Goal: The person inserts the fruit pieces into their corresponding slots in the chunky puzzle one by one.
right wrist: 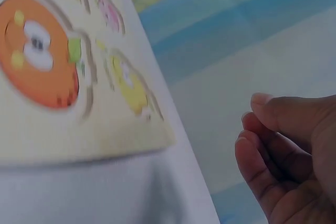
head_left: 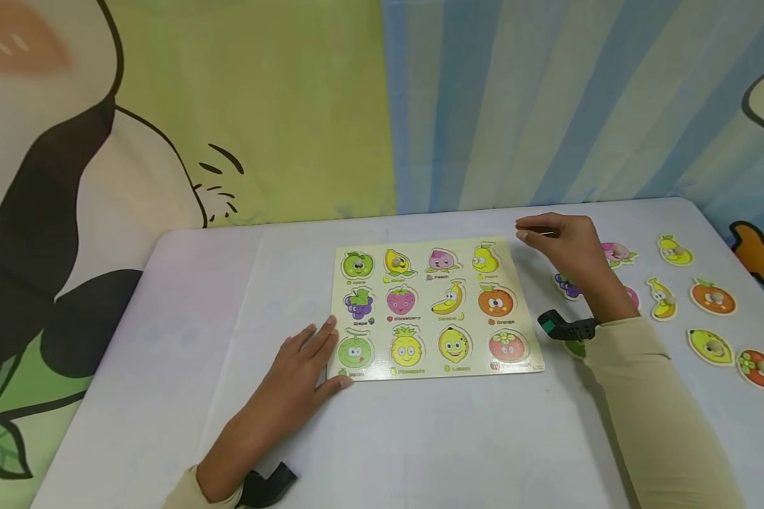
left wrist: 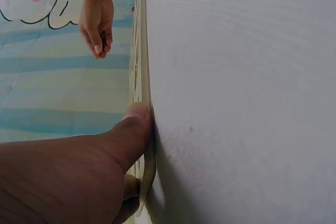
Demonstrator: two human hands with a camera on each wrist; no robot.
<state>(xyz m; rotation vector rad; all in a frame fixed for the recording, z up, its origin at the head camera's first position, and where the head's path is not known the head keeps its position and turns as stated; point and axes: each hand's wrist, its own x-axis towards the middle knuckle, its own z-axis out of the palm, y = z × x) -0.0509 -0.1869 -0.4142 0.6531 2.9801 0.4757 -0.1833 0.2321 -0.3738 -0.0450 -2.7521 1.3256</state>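
Observation:
A flat fruit puzzle board (head_left: 423, 377) lies on the white table, with fruit pictures in shaped recesses above printed names. My left hand (head_left: 302, 371) rests at its front left corner, fingers along the left side and thumb at the front edge. In the left wrist view, the thumb (left wrist: 137, 113) presses against the board's edge. My right hand (head_left: 569, 247) is raised beside the board's back right corner, near the pear recess (head_left: 486, 259). Its fingers are loosely curled with the thumb close to them, and nothing shows between them in the right wrist view.
Loose fruit pieces lie to the right: a pear (head_left: 675, 251), banana (head_left: 663, 300), orange (head_left: 713, 297), lemon (head_left: 710, 347), red fruit (head_left: 758, 369) and grapes (head_left: 566, 286). My right forearm partly covers others. A patterned cloth (head_left: 458, 106) hangs behind the table.

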